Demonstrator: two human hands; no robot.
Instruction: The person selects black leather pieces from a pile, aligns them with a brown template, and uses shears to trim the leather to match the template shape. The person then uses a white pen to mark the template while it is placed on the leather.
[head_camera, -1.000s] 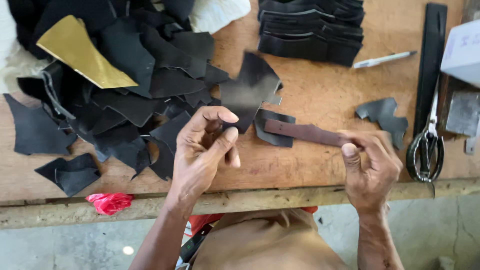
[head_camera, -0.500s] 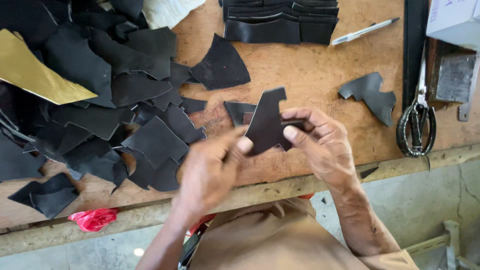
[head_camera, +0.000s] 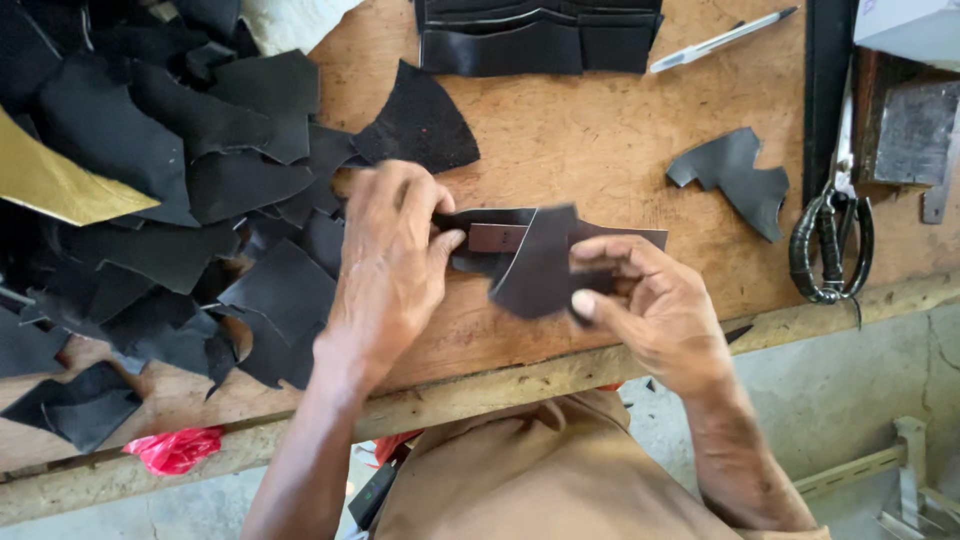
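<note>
My left hand (head_camera: 392, 262) and my right hand (head_camera: 650, 300) meet over the wooden workbench (head_camera: 580, 150). Between them is a dark leather piece (head_camera: 540, 262) with a narrow brown strip (head_camera: 497, 238) laid against it. The right thumb and fingers pinch the leather piece at its right side. Left thumb and fingertips press on the strip's left end. Both hands hover just above the bench near its front edge.
A heap of black leather scraps (head_camera: 170, 200) with a yellow sheet (head_camera: 55, 185) fills the left. Stacked black wallets (head_camera: 535, 35) and a pen (head_camera: 720, 40) lie at the back. A loose scrap (head_camera: 735, 180), scissors (head_camera: 830, 235), a metal block (head_camera: 915, 130) sit right. Red plastic (head_camera: 175, 448) hangs below.
The strip and the leather piece have been brought together between both hands. The left hand moved up onto the strip, and the view shifted slightly.
</note>
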